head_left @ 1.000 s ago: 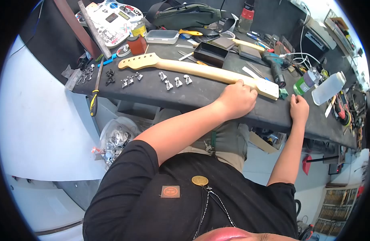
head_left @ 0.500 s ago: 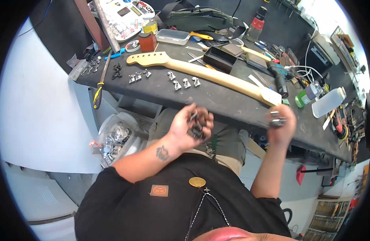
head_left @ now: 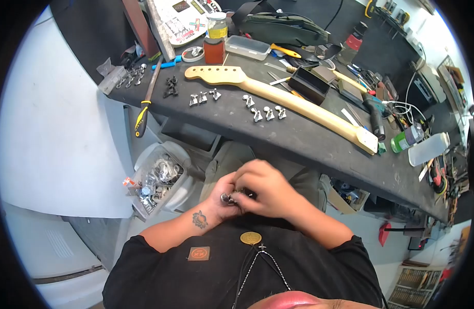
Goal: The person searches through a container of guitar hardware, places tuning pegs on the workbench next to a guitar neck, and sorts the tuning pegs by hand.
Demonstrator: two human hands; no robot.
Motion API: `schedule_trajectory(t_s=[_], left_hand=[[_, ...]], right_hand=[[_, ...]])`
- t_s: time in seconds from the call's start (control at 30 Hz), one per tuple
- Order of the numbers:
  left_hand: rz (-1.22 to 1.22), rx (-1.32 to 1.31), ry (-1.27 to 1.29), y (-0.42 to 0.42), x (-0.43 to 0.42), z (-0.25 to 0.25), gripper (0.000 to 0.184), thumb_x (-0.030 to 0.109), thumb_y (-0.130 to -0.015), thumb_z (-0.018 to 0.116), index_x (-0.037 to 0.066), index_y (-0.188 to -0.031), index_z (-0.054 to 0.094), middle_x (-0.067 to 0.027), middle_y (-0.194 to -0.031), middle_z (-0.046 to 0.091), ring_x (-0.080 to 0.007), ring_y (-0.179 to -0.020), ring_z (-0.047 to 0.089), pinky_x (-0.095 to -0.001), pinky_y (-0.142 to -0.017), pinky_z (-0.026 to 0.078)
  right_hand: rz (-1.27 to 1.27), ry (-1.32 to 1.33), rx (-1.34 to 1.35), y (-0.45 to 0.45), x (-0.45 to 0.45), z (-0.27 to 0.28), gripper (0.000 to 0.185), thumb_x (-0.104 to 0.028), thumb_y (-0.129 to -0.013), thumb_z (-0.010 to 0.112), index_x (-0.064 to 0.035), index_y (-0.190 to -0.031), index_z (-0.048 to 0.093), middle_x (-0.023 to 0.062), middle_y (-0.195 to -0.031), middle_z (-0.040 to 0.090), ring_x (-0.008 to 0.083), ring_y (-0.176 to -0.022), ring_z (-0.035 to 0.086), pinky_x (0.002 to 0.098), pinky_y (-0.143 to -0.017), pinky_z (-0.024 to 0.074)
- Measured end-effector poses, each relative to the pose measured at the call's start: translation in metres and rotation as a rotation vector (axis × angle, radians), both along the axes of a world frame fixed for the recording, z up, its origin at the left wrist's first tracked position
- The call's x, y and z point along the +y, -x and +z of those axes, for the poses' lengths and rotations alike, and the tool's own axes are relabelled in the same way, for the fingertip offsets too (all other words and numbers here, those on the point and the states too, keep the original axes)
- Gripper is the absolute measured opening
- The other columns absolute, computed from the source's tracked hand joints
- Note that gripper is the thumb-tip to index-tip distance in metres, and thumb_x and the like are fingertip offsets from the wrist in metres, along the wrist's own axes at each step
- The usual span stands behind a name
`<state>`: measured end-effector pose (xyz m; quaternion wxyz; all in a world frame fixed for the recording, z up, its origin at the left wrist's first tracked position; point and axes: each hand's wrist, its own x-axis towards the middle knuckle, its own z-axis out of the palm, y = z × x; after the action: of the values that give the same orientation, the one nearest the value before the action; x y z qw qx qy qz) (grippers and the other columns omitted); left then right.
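Small metal parts [head_left: 227,199] lie in my left hand [head_left: 221,194], which is cupped palm up in front of my torso. Over that palm, my right hand [head_left: 262,189] has its fingers bent down onto the parts, hiding some of them. On the bench beyond both hands rests a pale wooden guitar neck [head_left: 298,109], headstock to the left. Silver tuning machines [head_left: 268,114] stand in two small groups in front of it. Dark small parts [head_left: 171,86] form a pile left of the headstock.
A yellow-black screwdriver [head_left: 141,119] overhangs the bench's [head_left: 216,114] left front edge. Below is a plastic bin [head_left: 157,180] of parts. A black open box [head_left: 309,86], a drill [head_left: 375,116] and bottles [head_left: 429,149] stand behind and right of the neck.
My right hand has come in from the right, carrying silver parts, and now meets my left hand in front of my torso. The view has shifted, so the bench items appear farther right.
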<state>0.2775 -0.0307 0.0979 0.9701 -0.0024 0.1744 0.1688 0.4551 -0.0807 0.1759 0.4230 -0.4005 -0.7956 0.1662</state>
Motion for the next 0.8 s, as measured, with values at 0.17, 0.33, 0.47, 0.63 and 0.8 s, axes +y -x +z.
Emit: schedule_trajectory(t_s=[0.17, 0.33, 0.47, 0.63, 0.8], left_hand=[[-0.073, -0.037, 0.21, -0.003, 0.017, -0.039, 0.037, 0.039, -0.113, 0.061, 0.005, -0.11, 0.074, -0.0166, -0.112, 0.076, -0.0349, -0.097, 0.076, -0.0505, -0.087, 0.069], [-0.026, 0.061, 0.174, -0.001, 0.031, -0.044, 0.037, 0.041, -0.111, 0.063, 0.006, -0.106, 0.074, -0.0157, -0.104, 0.076, -0.0349, -0.093, 0.075, -0.051, -0.085, 0.07], [0.091, 0.139, 0.156, 0.023, 0.03, -0.049, 0.037, 0.04, -0.112, 0.062, 0.005, -0.106, 0.074, -0.0174, -0.107, 0.076, -0.0368, -0.098, 0.077, -0.0559, -0.089, 0.069], [0.154, 0.131, 0.182, 0.047, 0.03, -0.062, 0.039, 0.04, -0.112, 0.06, 0.003, -0.109, 0.075, -0.0195, -0.111, 0.077, -0.0398, -0.104, 0.078, -0.0587, -0.092, 0.068], [0.146, -0.112, 0.154, 0.045, 0.035, -0.087, 0.042, 0.041, -0.111, 0.061, 0.002, -0.112, 0.077, -0.0255, -0.123, 0.078, -0.0447, -0.112, 0.078, -0.0613, -0.098, 0.066]], right_hand=[[-0.652, -0.19, 0.029, -0.052, 0.065, 0.0, 0.043, -0.011, -0.087, 0.083, -0.0018, -0.125, 0.066, 0.0198, -0.124, 0.065, 0.0412, -0.116, 0.064, 0.0479, -0.101, 0.0536], [-0.601, -0.019, -0.197, -0.042, 0.128, 0.0, 0.06, -0.037, -0.093, 0.088, -0.0082, -0.142, 0.068, 0.0204, -0.129, 0.066, 0.0399, -0.121, 0.063, 0.0511, -0.107, 0.0507], [-0.573, -0.015, -0.292, -0.022, 0.154, 0.0, 0.038, -0.033, -0.094, 0.086, -0.0042, -0.115, 0.075, 0.0186, -0.116, 0.072, 0.0409, -0.113, 0.069, 0.0517, -0.101, 0.055], [-0.685, -0.016, -0.435, -0.011, 0.173, 0.001, 0.031, -0.029, -0.095, 0.083, -0.0017, -0.085, 0.074, 0.017, -0.093, 0.073, 0.0412, -0.089, 0.073, 0.0542, -0.084, 0.0582], [-0.808, 0.132, -0.236, -0.017, 0.179, 0.002, 0.045, -0.038, -0.103, 0.072, 0.004, -0.087, 0.078, 0.0268, -0.081, 0.074, 0.0456, -0.078, 0.073, 0.0543, -0.076, 0.0559]])
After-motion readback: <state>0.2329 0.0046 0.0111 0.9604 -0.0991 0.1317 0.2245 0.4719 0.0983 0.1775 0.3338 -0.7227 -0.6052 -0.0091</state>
